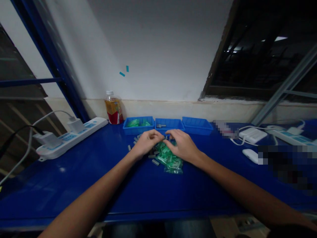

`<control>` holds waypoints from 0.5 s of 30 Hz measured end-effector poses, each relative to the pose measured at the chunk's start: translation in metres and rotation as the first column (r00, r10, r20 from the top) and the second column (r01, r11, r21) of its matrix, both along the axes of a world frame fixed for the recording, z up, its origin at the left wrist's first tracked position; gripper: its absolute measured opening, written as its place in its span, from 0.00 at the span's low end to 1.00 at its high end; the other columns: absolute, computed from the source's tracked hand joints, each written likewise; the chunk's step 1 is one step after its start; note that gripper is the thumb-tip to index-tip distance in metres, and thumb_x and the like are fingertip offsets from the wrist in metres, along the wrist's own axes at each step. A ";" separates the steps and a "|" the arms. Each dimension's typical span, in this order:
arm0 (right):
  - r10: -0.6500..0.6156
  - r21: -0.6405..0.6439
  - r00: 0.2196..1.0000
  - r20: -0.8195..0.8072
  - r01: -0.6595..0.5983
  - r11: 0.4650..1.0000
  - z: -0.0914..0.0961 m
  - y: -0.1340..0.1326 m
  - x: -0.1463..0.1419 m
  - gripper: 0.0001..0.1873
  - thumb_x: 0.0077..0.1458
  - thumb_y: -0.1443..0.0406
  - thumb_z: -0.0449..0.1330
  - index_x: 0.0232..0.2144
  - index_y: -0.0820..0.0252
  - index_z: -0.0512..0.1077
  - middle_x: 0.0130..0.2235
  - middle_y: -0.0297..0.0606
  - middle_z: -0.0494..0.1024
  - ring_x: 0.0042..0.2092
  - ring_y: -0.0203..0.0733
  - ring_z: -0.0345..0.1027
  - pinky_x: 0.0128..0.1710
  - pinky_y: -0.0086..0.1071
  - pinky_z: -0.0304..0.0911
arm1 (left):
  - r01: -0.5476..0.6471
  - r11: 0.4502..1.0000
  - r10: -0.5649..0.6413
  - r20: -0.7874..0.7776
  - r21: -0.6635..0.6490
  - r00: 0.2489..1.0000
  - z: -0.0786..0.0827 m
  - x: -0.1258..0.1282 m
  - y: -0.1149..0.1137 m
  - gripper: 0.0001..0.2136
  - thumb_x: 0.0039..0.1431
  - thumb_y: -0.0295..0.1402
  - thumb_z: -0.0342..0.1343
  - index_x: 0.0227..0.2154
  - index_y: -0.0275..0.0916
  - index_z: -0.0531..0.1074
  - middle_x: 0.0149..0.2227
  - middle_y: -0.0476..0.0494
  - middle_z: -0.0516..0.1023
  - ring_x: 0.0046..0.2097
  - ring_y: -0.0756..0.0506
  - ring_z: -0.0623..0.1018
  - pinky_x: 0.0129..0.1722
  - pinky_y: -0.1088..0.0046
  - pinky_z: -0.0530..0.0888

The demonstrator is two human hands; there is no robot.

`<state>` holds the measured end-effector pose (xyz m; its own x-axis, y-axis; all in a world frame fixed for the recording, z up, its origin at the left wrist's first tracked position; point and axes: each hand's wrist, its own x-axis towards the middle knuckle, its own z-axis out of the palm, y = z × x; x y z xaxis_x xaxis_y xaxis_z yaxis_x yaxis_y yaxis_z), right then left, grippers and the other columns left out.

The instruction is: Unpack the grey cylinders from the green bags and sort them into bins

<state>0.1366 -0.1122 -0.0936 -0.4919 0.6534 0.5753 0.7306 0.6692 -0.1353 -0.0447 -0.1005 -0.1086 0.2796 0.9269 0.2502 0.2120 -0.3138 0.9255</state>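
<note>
Left hand: I have the left hand over the pile, left of the middle of the table, fingers bent and tips drawn in toward the thumb.
Right hand: I see the right hand facing it, fingers curved, thumb and forefinger reaching in by the green packets.
Fingertips: the two sets nearly meet; from here I cannot tell whether they pinch something small or only come together.
Metal pieces: short grey metal pieces lie loose beneath and beside the left hand, a few reaching toward the trays.
Green packets: heaped under the right hand, with clear plastic at the end nearest the table's front edge.
Trays: three stand in a row near the back edge; the left tray holds green packets, the middle tray a few metal pieces, and the right tray stands beside it.
Back edge, left: a bottle beside the left tray, then a power strip along the left side.
Step in hand: I judge it to be close fingertip work with both hands above the pile.
Next move: I think it calls for small, steady finger motions, without dragging the packets.
</note>
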 end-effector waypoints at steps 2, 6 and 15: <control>0.029 0.048 0.998 -0.052 -0.026 0.998 -0.009 -0.015 0.004 0.10 0.56 0.62 0.56 0.40 0.61 0.69 0.36 0.42 0.75 0.39 0.45 0.68 0.40 0.36 0.63 | 0.070 0.995 -0.068 0.041 -0.069 0.997 0.000 0.007 -0.006 0.15 0.49 0.44 0.58 0.26 0.35 0.69 0.23 0.50 0.70 0.25 0.52 0.68 0.26 0.77 0.64; 0.029 0.089 0.993 -0.113 -0.019 0.996 -0.013 -0.023 0.005 0.07 0.57 0.65 0.54 0.38 0.59 0.69 0.35 0.41 0.74 0.38 0.44 0.68 0.39 0.36 0.63 | 0.104 0.992 -0.097 0.082 -0.077 0.992 -0.001 0.016 -0.013 0.16 0.50 0.46 0.57 0.27 0.36 0.68 0.22 0.53 0.67 0.22 0.54 0.64 0.22 0.79 0.58; -0.105 0.058 0.974 -0.202 0.119 0.991 -0.001 0.006 0.023 0.07 0.55 0.65 0.53 0.32 0.62 0.70 0.33 0.40 0.74 0.38 0.42 0.68 0.40 0.32 0.61 | -0.016 0.945 0.147 -0.379 0.326 0.914 0.014 -0.011 0.000 0.13 0.59 0.39 0.48 0.31 0.36 0.73 0.31 0.45 0.77 0.33 0.47 0.73 0.34 0.73 0.67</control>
<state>0.1597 -0.1058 -0.0943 -0.2897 0.6527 0.7000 0.7647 0.5977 -0.2409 -0.0559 -0.1006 -0.0946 0.3419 0.8441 0.4132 0.5748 -0.5356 0.6186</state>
